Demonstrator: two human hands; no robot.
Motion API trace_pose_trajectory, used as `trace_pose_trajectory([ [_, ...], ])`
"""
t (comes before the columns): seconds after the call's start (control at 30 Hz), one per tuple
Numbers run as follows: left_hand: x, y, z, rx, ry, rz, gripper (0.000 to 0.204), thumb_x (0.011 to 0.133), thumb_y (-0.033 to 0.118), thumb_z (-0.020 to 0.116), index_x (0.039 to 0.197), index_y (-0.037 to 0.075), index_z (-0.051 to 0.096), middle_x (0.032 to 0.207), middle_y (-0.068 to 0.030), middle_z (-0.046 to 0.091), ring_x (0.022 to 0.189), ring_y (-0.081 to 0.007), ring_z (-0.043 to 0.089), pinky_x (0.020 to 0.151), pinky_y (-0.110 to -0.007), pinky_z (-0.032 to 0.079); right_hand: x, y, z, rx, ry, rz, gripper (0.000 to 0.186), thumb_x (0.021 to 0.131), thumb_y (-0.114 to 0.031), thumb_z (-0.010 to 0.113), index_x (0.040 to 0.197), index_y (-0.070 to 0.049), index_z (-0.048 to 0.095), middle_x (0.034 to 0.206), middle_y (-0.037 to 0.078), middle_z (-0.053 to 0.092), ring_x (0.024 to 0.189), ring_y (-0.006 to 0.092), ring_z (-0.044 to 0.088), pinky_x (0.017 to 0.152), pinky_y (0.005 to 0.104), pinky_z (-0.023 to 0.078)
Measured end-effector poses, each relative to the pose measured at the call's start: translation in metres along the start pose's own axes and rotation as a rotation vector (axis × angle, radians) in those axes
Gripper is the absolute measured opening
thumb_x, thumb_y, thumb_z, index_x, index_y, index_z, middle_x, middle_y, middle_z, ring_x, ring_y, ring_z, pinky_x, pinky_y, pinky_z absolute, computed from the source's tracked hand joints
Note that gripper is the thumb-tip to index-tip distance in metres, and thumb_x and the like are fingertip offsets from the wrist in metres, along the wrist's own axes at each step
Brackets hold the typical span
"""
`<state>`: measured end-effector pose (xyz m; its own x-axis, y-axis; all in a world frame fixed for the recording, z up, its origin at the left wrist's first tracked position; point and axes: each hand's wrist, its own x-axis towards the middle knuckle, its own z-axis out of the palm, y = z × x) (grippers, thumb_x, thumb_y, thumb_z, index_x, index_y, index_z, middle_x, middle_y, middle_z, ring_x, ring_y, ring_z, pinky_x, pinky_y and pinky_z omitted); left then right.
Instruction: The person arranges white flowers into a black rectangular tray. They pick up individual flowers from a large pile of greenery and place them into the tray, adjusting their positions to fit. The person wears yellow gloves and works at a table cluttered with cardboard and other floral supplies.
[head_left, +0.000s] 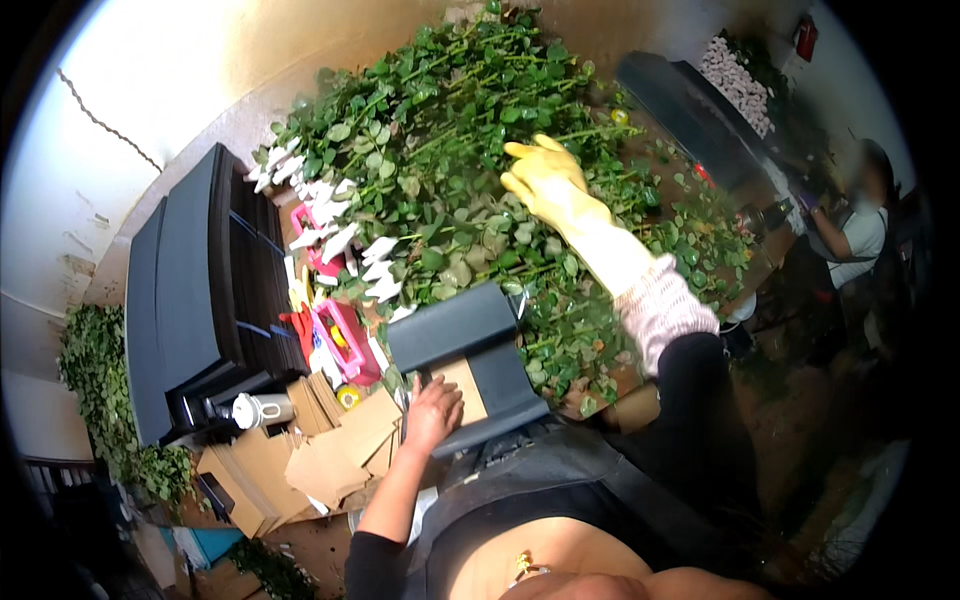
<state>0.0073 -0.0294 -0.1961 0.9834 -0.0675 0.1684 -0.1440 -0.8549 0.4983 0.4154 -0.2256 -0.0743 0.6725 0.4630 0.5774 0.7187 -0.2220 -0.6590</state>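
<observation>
My left hand (435, 405) is bare and rests with its fingers laid out on a tan cardboard sheet (466, 390). That sheet lies on a dark grey corrugated wrap (450, 328) close to my body. Covered by a long yellow rubber glove, my right hand (548, 180) reaches out over a broad heap of leafy green stems (450, 150). Its fingers are apart and nothing shows in them; whether they touch the leaves I cannot tell. White pointed, bud-like heads (340, 240) stick out at the heap's left side.
Dark sheets are stacked (180, 290) on the left. Pink holders (345, 340), a white mug (262, 410) and cardboard pieces (340, 450) crowd the near left. At far right, a person (855, 235) stands by another bench with a dark sheet (690, 120).
</observation>
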Motion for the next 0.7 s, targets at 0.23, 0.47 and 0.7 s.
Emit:
trace_pose_trajectory([
  [0.23, -0.021, -0.004, -0.005, 0.010, 0.006, -0.065, 0.019, 0.087, 0.019, 0.073, 0.105, 0.011, 0.075, 0.116, -0.0047, 0.071, 0.126, -0.0286, 0.060, 0.118, -0.060, 0.029, 0.012, -0.112, 0.010, -0.503, -0.561, 0.293, 0.033, 0.105, -0.027, 0.053, 0.136, -0.023, 0.063, 0.121, 0.005, 0.071, 0.094, 0.0222, 0.069, 0.086, 0.0346, 0.058],
  [0.47, -0.024, -0.008, -0.008, 0.010, 0.003, -0.071, 0.020, 0.086, 0.018, 0.074, 0.105, 0.011, 0.076, 0.116, -0.0045, 0.071, 0.125, -0.0288, 0.060, 0.118, -0.060, 0.029, -0.009, -0.039, 0.122, -0.797, -0.733, 0.091, 0.042, 0.105, -0.022, 0.051, 0.147, -0.016, 0.053, 0.133, 0.011, 0.066, 0.114, 0.0239, 0.067, 0.101, 0.0337, 0.053],
  [0.7, -0.024, -0.004, -0.006, 0.000, 0.023, -0.092, 0.020, 0.086, 0.018, 0.075, 0.105, 0.011, 0.077, 0.117, -0.0053, 0.072, 0.126, -0.0282, 0.061, 0.118, -0.059, 0.031, 0.012, -0.098, 0.107, -0.473, -0.279, -0.035, 0.040, 0.095, -0.019, 0.056, 0.134, -0.015, 0.055, 0.127, 0.013, 0.065, 0.107, 0.0283, 0.066, 0.091, 0.0431, 0.052],
])
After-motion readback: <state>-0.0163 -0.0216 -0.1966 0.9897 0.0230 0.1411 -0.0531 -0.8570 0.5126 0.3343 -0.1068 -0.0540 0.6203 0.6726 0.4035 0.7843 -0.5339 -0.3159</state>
